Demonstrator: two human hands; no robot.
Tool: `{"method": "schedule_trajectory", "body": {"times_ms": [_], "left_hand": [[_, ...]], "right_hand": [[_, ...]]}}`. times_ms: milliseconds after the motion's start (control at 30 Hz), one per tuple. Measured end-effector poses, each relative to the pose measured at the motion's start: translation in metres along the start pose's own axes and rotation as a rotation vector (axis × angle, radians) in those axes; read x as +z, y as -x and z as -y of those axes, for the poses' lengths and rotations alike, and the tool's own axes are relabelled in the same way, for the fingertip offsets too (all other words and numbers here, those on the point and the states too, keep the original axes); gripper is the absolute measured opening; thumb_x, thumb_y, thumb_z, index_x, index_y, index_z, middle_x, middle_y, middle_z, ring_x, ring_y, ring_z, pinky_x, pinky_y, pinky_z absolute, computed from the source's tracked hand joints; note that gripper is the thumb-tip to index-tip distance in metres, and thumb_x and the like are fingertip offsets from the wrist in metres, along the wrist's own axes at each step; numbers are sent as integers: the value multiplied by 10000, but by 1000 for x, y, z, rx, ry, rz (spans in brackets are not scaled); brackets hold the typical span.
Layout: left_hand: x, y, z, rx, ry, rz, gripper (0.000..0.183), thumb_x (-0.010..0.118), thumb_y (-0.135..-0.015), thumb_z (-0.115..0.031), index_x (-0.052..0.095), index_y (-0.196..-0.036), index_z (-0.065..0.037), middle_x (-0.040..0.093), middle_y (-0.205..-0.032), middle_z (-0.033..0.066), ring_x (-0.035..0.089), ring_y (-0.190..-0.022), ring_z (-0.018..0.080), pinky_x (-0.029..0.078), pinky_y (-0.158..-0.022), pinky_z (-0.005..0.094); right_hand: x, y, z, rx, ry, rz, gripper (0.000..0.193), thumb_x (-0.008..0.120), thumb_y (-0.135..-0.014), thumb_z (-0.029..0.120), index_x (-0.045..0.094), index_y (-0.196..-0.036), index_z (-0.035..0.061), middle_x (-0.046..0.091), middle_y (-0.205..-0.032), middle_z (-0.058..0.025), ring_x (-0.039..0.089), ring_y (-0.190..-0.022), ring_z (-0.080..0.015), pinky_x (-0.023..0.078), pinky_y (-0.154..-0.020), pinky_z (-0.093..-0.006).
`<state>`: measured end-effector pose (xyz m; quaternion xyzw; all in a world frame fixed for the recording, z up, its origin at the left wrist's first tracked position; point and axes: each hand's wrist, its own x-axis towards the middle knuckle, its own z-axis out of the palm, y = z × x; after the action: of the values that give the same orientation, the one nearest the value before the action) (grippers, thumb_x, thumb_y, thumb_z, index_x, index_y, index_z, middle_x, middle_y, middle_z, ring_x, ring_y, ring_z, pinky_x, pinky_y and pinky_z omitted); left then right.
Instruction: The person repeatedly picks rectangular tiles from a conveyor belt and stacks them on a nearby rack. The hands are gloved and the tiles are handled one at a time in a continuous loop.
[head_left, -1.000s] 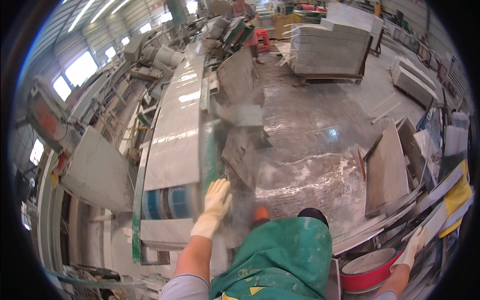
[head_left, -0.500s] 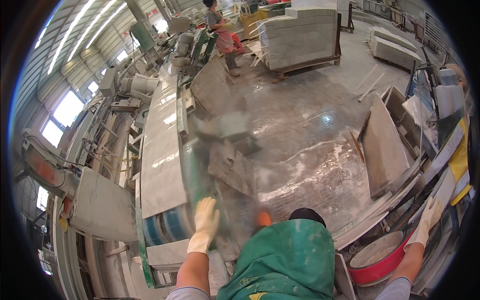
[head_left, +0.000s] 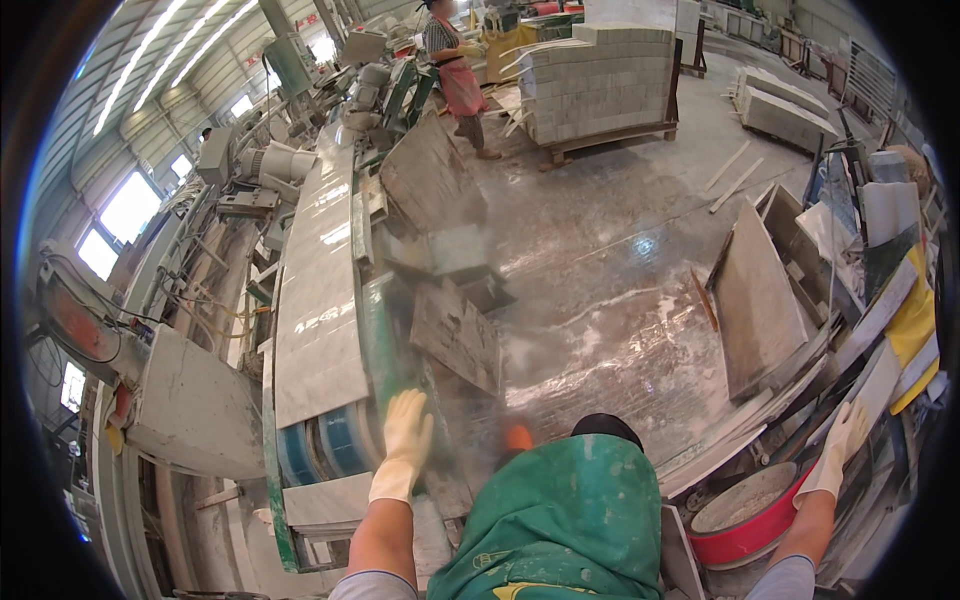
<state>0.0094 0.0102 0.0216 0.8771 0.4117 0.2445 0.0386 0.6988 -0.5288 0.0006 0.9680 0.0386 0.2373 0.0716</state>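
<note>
My left hand (head_left: 404,440), in a cream rubber glove, is held with its fingers stretched out beside the green edge of a conveyor (head_left: 345,440) with blue rollers or belts. Long pale stone slabs (head_left: 318,320) lie flat along the conveyor, their near edge just left of my fingers. My right hand (head_left: 846,440), gloved alike, reaches out at the far right. Its extended fingers rest on or close to a pale stone strip (head_left: 872,385) leaning there; I cannot tell if they touch. Between my arms a green apron (head_left: 565,515) covers my body.
A red-rimmed round tub (head_left: 745,515) stands by my right forearm. Leaning boards (head_left: 765,300) and stacked strips line the right side. A stone block stack (head_left: 598,90) sits on a pallet ahead. Another person (head_left: 460,80) stands near the conveyor's far end. The floor (head_left: 620,290) looks wet.
The view has shifted slightly. At the far end the other person has moved a little to the right. Both my hands stay in nearly the same places.
</note>
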Motion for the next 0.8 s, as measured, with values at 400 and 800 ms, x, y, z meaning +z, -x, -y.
{"method": "schedule_trajectory", "body": {"times_ms": [400,800], "left_hand": [[0,-3,-2,70,39,-64,402,715,-774,-73,643,-1168,-33,645,-1243,204,572,-1211,414,408,-1098,526],[3,1,4,94,28,-53,379,713,-804,-71,642,-1171,-9,647,-1240,206,568,-1208,412,399,-1089,521]], "right_hand": [[-25,21,17,33,-76,45,502,420,-1059,403,543,-1450,114,542,-1465,-186,472,-1370,-368,320,-1163,-484],[-60,46,37,57,-127,57,471,468,-1044,361,534,-1447,125,528,-1483,-171,451,-1394,-360,322,-1171,-499]]}}
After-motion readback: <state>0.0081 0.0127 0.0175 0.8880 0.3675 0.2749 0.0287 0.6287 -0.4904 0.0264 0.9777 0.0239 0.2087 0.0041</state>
